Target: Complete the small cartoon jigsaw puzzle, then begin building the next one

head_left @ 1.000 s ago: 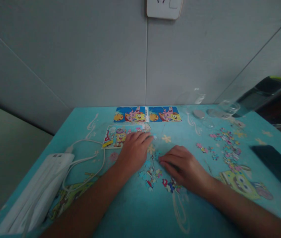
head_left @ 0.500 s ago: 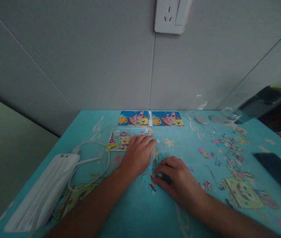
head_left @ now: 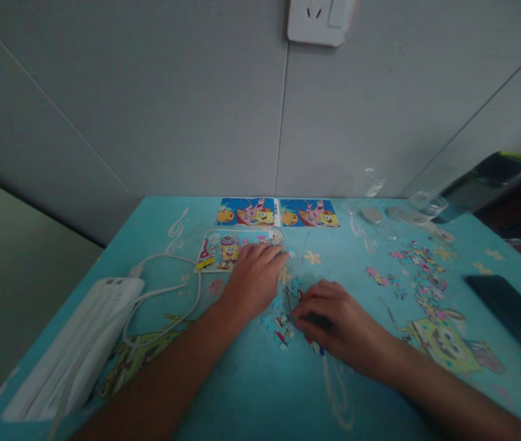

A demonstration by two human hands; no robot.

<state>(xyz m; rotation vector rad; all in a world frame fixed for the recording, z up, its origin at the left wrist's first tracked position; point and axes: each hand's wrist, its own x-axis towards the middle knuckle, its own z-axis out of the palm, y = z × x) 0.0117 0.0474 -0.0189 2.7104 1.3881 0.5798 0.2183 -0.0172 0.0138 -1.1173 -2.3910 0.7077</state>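
My left hand (head_left: pixel 258 275) rests palm down with its fingers stretched forward, across the right part of a colourful cartoon picture card (head_left: pixel 214 252). It holds nothing that I can see. To its right, my right hand (head_left: pixel 324 309) is curled, thumb and forefinger pinched together on a small jigsaw piece that the fingertips mostly hide. A little cluster of jigsaw pieces (head_left: pixel 281 331), light blue with red and white bits, lies just left of those fingertips. More colourful pieces (head_left: pixel 314 346) show below the right hand, partly covered by it.
Many loose jigsaw pieces (head_left: pixel 428 278) are spread at the right. Two blue cartoon cards (head_left: pixel 246 212) lie by the wall. Clear plastic containers (head_left: pixel 420 208) stand at the back right, a dark phone-like slab (head_left: pixel 512 312) at the right edge. A white power bank (head_left: pixel 76 349) with a cable (head_left: pixel 198 300) lies left.
My right hand has shifted slightly right and up, uncovering more of the piece cluster; pieces now show beneath it. My left hand stays nearly in place. The view has tipped slightly.
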